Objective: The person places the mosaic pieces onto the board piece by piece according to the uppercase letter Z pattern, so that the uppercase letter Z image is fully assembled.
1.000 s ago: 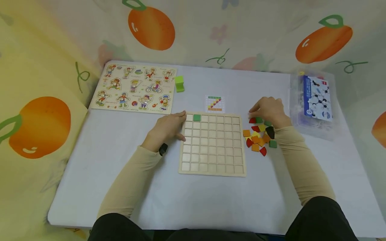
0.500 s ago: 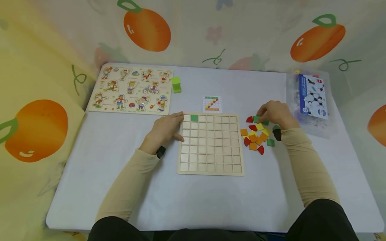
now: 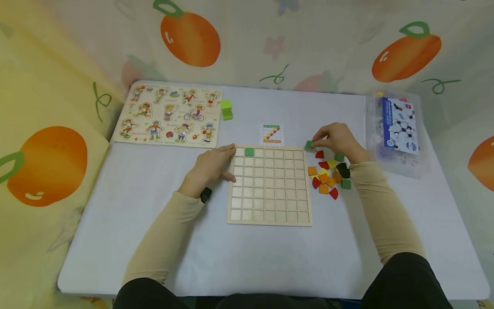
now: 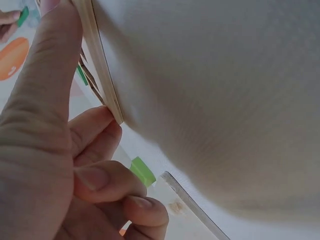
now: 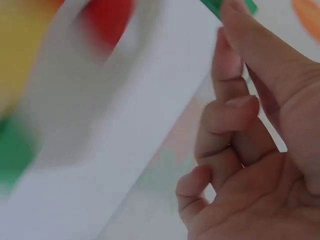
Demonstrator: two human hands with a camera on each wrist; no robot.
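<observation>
In the head view, my right hand [image 3: 338,139] pinches a green square tile [image 3: 309,145] between thumb and fingertips, just beyond the far right corner of the wooden grid board [image 3: 270,224]. The right wrist view shows the same tile [image 5: 212,5] at the thumb tip, the other fingers loosely bent. My left hand [image 3: 210,167] rests against the board's left edge, thumb along the side and a fingertip at the far corner, as the left wrist view shows of the board [image 4: 100,60]. One green tile [image 3: 249,152] lies in the board's far row, second cell from the left.
Right of the board lies a loose pile of red, yellow, orange [image 3: 323,189] and green pieces. A printed pattern card [image 3: 272,134] sits behind the board. Farther out are a picture puzzle board [image 3: 167,113], light green blocks [image 3: 226,110] and a clear plastic box [image 3: 401,124].
My right hand has picked a green tile out of the pile and moved it left and away from me, toward the board's far right corner. My left hand stays at the board's edge.
</observation>
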